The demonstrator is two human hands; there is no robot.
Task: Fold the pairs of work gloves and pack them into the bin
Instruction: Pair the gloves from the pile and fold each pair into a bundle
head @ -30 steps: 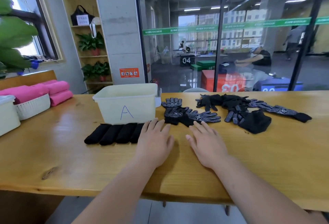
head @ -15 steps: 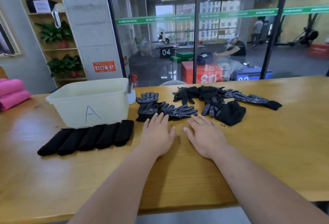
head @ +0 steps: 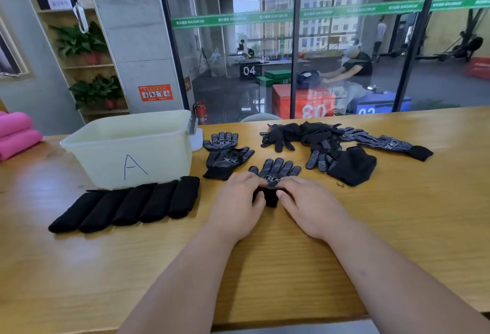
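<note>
A black dotted work glove lies fingers away from me on the wooden table. My left hand and my right hand both grip its cuff end, fingers curled over the fabric. Another dotted glove pair lies just left of it. A loose pile of gloves spreads across the table to the right. Several folded black glove bundles lie in a row in front of the cream bin marked "A".
Rolled pink towels sit at the far left edge. A glass wall runs behind the table, with shelves of plants at the back left. A small white object stands against the bin's right side.
Both hands left the bare table and moved forward onto a glove, pulling it toward me from the pair. The camera swung a little to the right.
</note>
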